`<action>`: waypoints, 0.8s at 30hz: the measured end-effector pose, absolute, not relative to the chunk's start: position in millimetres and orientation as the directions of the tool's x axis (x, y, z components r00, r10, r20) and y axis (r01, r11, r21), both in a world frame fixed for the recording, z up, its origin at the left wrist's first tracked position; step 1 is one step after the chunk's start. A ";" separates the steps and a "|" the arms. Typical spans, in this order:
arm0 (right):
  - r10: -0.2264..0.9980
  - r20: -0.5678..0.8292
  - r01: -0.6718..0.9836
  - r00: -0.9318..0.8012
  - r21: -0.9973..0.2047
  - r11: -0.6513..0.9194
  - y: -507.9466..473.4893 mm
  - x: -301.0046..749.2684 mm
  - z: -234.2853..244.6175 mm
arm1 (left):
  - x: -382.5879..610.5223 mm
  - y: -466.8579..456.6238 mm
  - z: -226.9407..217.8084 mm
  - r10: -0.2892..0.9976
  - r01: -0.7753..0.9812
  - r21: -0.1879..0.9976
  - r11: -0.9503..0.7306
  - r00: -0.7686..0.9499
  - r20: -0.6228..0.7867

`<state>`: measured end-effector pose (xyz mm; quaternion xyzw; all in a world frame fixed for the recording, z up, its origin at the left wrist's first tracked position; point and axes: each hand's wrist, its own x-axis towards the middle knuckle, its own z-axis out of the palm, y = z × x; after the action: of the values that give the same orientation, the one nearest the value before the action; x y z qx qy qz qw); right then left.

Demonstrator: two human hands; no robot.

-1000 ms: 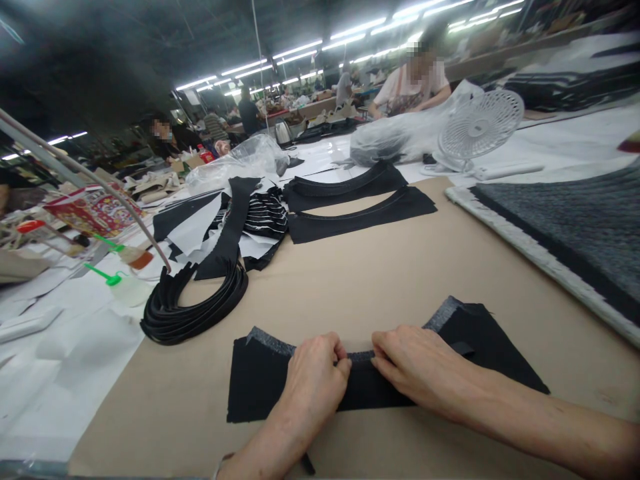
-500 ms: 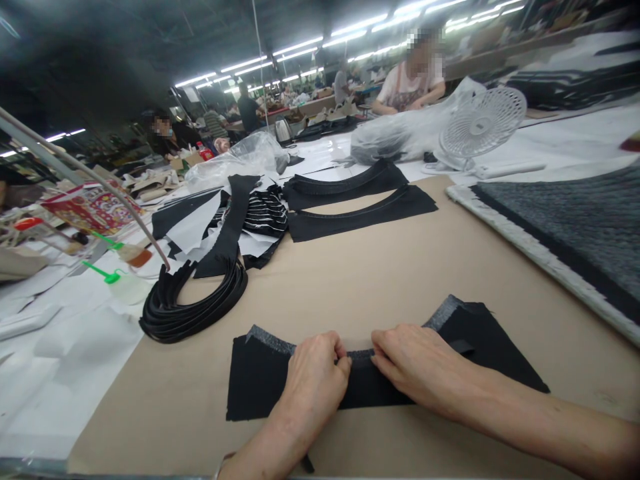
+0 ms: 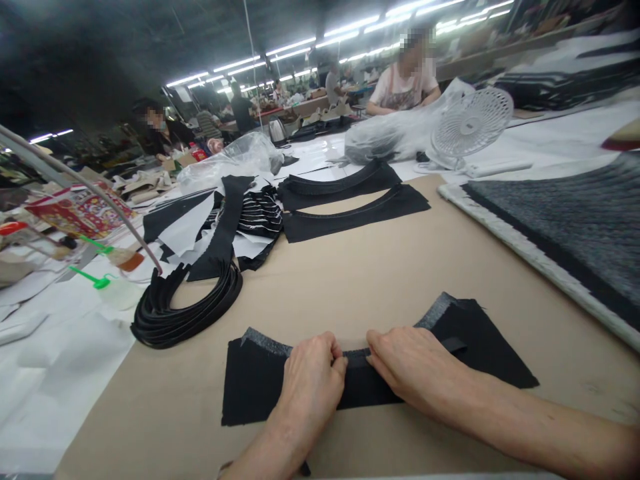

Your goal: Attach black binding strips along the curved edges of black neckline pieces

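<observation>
A black fabric panel (image 3: 250, 390) with a curved upper edge lies on the brown paper in front of me. Grey, rough-looking bands show along both ends of that curve. My left hand (image 3: 315, 370) pinches at the middle of the curved edge. Just to the right, with a short gap between, my right hand (image 3: 403, 357) pinches the same edge, its fingertips partly hidden. A narrow black strip (image 3: 454, 345) pokes out beyond the right hand, and a dark end shows below the left wrist. Between the hands the strip appears to lie along the edge.
A bundle of black strips (image 3: 187, 320) lies at the left, near a metal rod (image 3: 125, 223). Farther back are curved black panels (image 3: 357, 213), striped fabric (image 3: 260, 212) and a white fan (image 3: 473, 123). Green-tipped bottles (image 3: 117, 293) stand left; a grey padded board (image 3: 560, 220) lies right. Co-workers sit beyond.
The whole view has shifted slightly, so things appear a little farther left. Both hands keep their pinch on the panel's edge, with hardly any movement along it.
</observation>
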<state>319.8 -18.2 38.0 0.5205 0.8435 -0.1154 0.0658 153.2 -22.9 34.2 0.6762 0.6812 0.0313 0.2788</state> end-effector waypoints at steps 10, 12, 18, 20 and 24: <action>0.869 -0.244 0.903 -0.430 -0.131 0.410 -19.7 320.2 38.8 | 152.9 -23.4 32.2 0.940 0.897 0.434 0.078 0.079 -0.332; 0.865 -0.269 0.906 -0.424 -0.125 0.405 -19.6 318.7 42.6 | 153.6 -23.4 32.8 0.939 0.900 0.429 0.081 0.075 -0.335; 0.858 -0.330 0.919 -0.393 -0.117 0.376 -19.0 314.2 52.0 | 156.6 -25.5 34.8 0.950 0.925 0.375 0.061 0.062 -0.307; 0.867 -0.295 0.916 -0.401 -0.129 0.379 -19.8 315.2 49.9 | 156.7 -27.2 33.9 0.957 0.927 0.369 0.059 0.052 -0.284; 0.880 -0.230 0.908 -0.417 -0.148 0.392 -22.2 318.2 46.3 | 156.2 -31.8 28.3 0.993 0.928 0.372 0.003 0.042 -0.112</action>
<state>318.2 -22.2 46.3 0.5370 0.8322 -0.1257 0.0569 156.2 -31.8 28.3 0.7000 0.6861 0.0920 0.1754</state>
